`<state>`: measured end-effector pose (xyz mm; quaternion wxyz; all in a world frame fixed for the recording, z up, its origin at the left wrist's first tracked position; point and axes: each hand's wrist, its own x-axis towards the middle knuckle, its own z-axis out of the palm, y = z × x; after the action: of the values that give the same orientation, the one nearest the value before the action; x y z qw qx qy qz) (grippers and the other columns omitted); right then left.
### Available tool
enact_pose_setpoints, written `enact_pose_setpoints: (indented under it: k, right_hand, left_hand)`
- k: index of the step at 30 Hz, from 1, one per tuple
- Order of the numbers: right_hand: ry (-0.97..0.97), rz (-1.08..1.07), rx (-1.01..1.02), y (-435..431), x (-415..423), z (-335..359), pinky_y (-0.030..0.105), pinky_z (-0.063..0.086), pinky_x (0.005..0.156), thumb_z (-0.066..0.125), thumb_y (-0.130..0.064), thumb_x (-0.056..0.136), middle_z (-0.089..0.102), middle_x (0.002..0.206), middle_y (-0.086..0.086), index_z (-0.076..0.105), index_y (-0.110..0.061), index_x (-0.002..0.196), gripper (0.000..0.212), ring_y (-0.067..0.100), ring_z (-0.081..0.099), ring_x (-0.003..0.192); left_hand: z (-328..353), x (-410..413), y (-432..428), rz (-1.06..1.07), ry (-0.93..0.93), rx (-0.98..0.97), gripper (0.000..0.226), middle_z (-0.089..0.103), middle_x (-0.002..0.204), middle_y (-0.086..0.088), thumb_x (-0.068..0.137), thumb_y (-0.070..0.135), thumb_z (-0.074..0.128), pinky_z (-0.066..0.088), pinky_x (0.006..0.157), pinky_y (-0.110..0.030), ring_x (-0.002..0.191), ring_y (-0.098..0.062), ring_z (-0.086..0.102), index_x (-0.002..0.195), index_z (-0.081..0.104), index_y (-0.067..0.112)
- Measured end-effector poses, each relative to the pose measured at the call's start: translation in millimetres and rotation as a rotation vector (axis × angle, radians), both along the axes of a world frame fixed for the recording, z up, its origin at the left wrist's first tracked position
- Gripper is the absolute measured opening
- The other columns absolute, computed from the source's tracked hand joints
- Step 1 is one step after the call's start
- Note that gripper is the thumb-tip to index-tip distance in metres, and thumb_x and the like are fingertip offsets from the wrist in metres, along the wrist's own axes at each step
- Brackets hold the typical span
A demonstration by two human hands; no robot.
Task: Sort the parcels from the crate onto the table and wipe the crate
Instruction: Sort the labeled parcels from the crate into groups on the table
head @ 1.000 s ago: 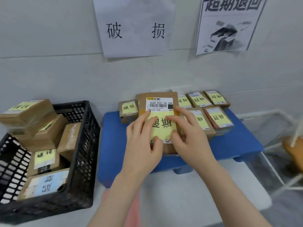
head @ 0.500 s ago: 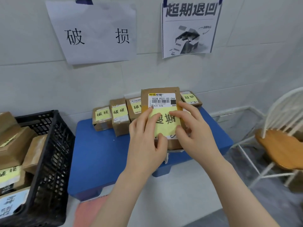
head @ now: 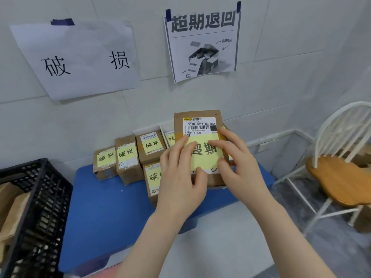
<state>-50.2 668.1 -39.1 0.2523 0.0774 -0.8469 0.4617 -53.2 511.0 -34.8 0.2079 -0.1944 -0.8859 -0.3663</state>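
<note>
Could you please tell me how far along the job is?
Done: four parcels noted 破损 sit on the blue table below the 破损 sign. In hand: left hand and right hand press the yellow note of a 超期 parcel. Left: the black crate holds more parcels; wiping looks yet to come.

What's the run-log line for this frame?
stage: sorting | parcel: yellow 超期 note, over blue table | left hand: presses note | right hand: presses note | crate: not empty
</note>
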Motion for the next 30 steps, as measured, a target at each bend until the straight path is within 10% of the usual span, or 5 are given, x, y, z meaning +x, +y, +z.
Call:
enact_pose_setpoints:
  k: [5,11,22,30]
  right_hand:
    - [-0.020,0.048,0.000,52,-15,-3,0.027,0.055,0.073,0.044,-0.020,0.081,0.036,0.143,-0.027,0.061,-0.035,0.115,0.041,-0.002,0.054,0.107]
    - [-0.071,0.095,0.010,121,-37,-9,0.024,0.052,0.075,0.044,-0.019,0.079,0.037,0.143,-0.027,0.062,-0.036,0.114,0.042,0.003,0.054,0.097]
    - [-0.129,0.089,-0.024,174,-60,-18,0.025,0.050,0.077,0.052,0.001,0.084,0.039,0.144,-0.023,0.064,-0.030,0.114,0.045,0.000,0.051,0.099]
    - [-0.144,0.055,-0.049,181,-75,-23,0.011,0.047,0.073,0.051,0.002,0.084,0.040,0.144,-0.021,0.064,-0.032,0.113,0.046,-0.012,0.049,0.112]
  left_hand:
    - [-7,-10,54,0.041,-0.024,0.020,0.052,0.027,0.149,0.015,0.084,0.027,0.043,0.022,0.105,-0.023,0.134,-0.010,0.022,0.136,0.043,0.024]
    - [-14,-23,124,0.095,-0.048,0.054,0.052,0.030,0.148,0.013,0.084,0.025,0.046,0.012,0.100,-0.002,0.132,-0.008,0.025,0.136,0.045,0.021]
    - [-28,-51,173,0.061,-0.105,0.043,0.050,0.031,0.148,0.010,0.084,0.025,0.045,0.032,0.109,-0.046,0.134,-0.016,0.028,0.134,0.046,0.021]
    - [-30,-73,179,-0.010,-0.106,0.020,0.050,0.030,0.149,0.010,0.085,0.026,0.044,0.024,0.108,-0.024,0.136,-0.014,0.027,0.135,0.045,0.019]
